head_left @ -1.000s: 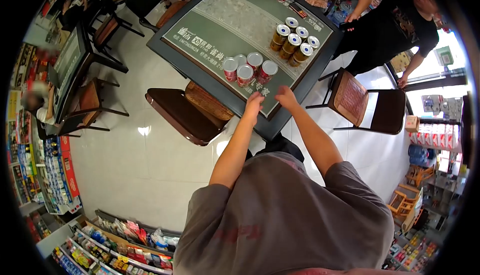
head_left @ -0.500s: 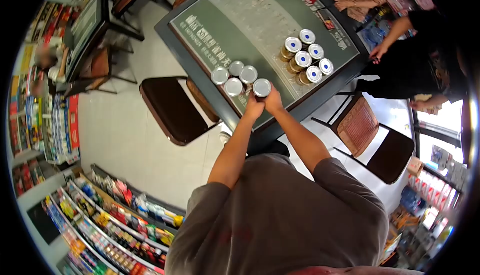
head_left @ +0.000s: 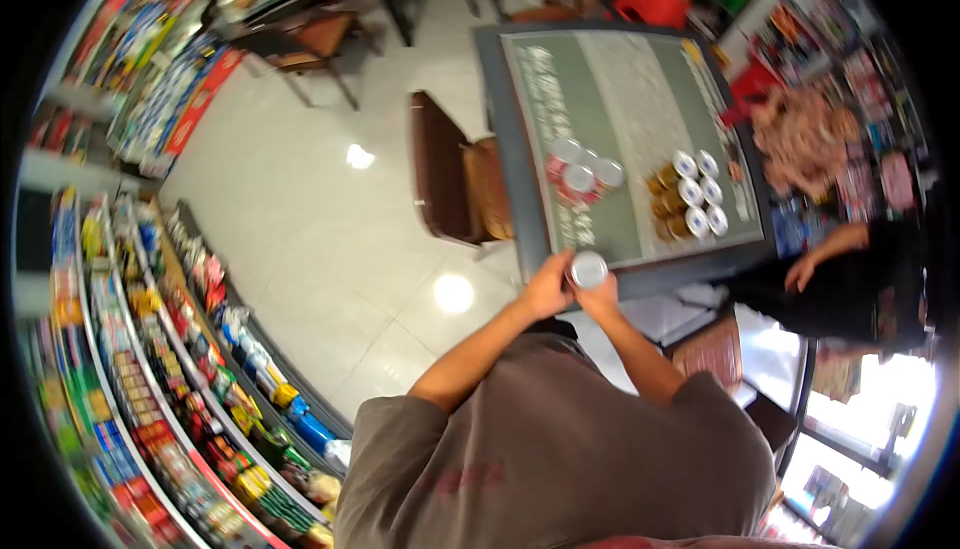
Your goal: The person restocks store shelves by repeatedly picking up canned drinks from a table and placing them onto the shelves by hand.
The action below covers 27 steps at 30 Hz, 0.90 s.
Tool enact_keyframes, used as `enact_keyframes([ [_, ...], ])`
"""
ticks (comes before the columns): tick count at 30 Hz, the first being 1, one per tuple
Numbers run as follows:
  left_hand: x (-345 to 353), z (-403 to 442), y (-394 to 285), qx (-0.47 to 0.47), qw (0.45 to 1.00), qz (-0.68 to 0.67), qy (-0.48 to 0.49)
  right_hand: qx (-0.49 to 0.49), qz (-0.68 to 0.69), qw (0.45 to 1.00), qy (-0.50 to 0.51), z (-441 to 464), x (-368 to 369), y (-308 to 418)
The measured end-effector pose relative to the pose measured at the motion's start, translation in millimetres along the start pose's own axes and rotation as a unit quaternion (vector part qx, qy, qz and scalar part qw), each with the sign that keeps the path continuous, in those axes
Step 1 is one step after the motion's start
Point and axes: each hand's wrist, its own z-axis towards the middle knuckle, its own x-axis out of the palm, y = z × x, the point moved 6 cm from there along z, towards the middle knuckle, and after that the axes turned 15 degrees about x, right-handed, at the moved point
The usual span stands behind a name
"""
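A can with a silvery lid (head_left: pixel 588 270) is held between my two hands, just off the near edge of the table. My left hand (head_left: pixel 547 289) wraps its left side, while my right hand (head_left: pixel 600 297) closes round it from the right and below. Several similar cans (head_left: pixel 579 180) with reddish sides stand in a cluster on the table (head_left: pixel 625 109), beyond my hands. To their right, several jars (head_left: pixel 690 193) with white lids and golden-brown contents stand in rows. The held can's label is mostly hidden by my fingers.
A brown chair (head_left: pixel 437 174) stands at the table's left side, and another chair (head_left: pixel 710 354) at the near right. A person in dark clothes (head_left: pixel 840 284) is at the right. Stocked shelves (head_left: pixel 190 399) run along the lower left.
My hands have lifted the can away from the cluster and brought it toward my body, past the table edge. The view has turned left, so the table appears farther right.
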Motion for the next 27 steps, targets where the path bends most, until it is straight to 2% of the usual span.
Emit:
enact_keyframes([
  [4, -78.0, -99.4, -57.4, -0.002, 0.999, -0.032, -0.001, -0.089, -0.061, 0.99, 0.087, -85.6, 60.7, 24.1],
  [6, -127.8, -157.5, -86.4, -0.027, 0.999, 0.021, -0.023, -0.145, -0.026, 0.977, 0.151, -130.5, 109.5, 40.1],
  [7, -148.7, -187.2, -99.2, -0.045, 0.998, 0.032, -0.042, -0.187, 0.006, 0.96, 0.208, -171.9, 128.5, 74.9],
  [10, -209.9, -285.2, -128.2, -0.091, 0.982, 0.077, -0.143, -0.287, -0.047, 0.918, 0.27, -260.1, 202.6, 124.5],
  [12, -244.4, -352.1, -142.8, -0.114, 0.964, 0.108, -0.217, -0.319, -0.124, 0.883, 0.322, -301.1, 257.2, 136.2],
  [14, -279.5, -406.5, -167.8, -0.137, 0.931, 0.142, -0.308, -0.37, -0.175, 0.836, 0.364, -340.2, 306.7, 162.3],
  [15, -290.1, -431.5, -171.6, -0.145, 0.916, 0.149, -0.344, -0.388, -0.156, 0.824, 0.383, -359.6, 331.2, 170.9],
  [20, -349.1, -543.9, -208.2, -0.184, 0.83, 0.202, -0.486, -0.428, -0.254, 0.73, 0.469, -449.6, 440.2, 206.1],
  [24, -398.2, -617.4, -236.5, -0.24, 0.775, 0.187, -0.554, -0.461, -0.26, 0.656, 0.537, -522.4, 517.8, 238.4],
  [27, -440.5, -671.3, -254.8, -0.278, 0.711, 0.237, -0.601, -0.472, -0.228, 0.608, 0.597, -594.0, 570.1, 275.3],
])
